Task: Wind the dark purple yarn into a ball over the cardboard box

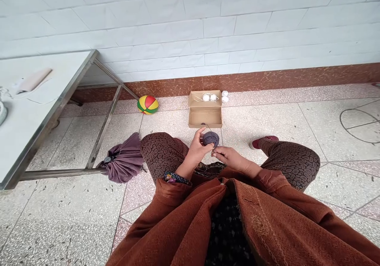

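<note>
A dark grey-purple ball of yarn [211, 138] is held above my lap by my left hand [199, 144], thumb and fingers curved round its side. Just below and right of it, my right hand [230, 156] is closed, its fingers pinching a strand of the same yarn close to the ball. One strand runs up from the ball toward an open cardboard box [205, 117] on the floor. Inside the box, near its front wall, lies a small dark piece [203, 124], perhaps more yarn. White yarn balls [209, 97] rest in the box's opened lid.
More white balls [225, 96] sit beside the box near the tiled wall. A colourful ball [147, 105] lies left of it. A metal-framed table [74, 74] stands at the left, with a purple cloth bundle [126, 161] by its leg. A wire ring [360, 126] is on the right.
</note>
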Action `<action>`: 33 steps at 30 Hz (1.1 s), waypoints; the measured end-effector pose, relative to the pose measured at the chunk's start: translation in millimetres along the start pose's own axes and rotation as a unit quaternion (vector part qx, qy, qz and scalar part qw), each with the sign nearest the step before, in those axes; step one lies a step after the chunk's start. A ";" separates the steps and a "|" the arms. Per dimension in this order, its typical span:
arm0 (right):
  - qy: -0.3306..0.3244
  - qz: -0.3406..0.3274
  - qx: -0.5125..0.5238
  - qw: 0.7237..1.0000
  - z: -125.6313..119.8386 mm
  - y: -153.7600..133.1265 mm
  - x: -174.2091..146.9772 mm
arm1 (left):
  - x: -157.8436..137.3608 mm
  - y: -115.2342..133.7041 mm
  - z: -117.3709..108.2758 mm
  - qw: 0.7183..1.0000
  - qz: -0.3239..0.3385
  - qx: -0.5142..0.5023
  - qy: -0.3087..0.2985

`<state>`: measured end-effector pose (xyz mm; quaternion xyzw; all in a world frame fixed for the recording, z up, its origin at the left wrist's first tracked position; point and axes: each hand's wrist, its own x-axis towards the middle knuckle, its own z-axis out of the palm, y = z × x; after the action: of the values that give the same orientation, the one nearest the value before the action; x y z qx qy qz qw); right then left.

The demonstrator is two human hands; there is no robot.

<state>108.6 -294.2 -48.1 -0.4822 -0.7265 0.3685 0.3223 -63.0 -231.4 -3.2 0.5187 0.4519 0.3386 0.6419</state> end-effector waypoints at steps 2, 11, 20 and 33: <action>-0.030 -0.047 -0.002 0.998 -9.9 -13.9 1.1 | 1.6 -1.4 -1.7 0.999 0.003 0.030 0.018; 0.112 -0.060 -0.015 0.992 -59.8 -25.0 22.4 | -2.9 1.5 -0.7 0.994 -0.015 0.010 -0.109; 0.175 0.054 0.017 0.983 -16.4 17.5 9.3 | -10.6 9.8 2.9 0.972 -0.021 -0.158 -0.173; 0.032 -0.099 0.024 0.994 -50.7 -39.0 10.2 | -1.1 -5.7 -1.5 1.000 -0.010 0.016 -0.010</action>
<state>129.0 -283.6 12.5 -0.4114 -0.7508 0.3367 0.3920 -65.1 -233.2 -8.6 0.5278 0.4562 0.3192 0.6414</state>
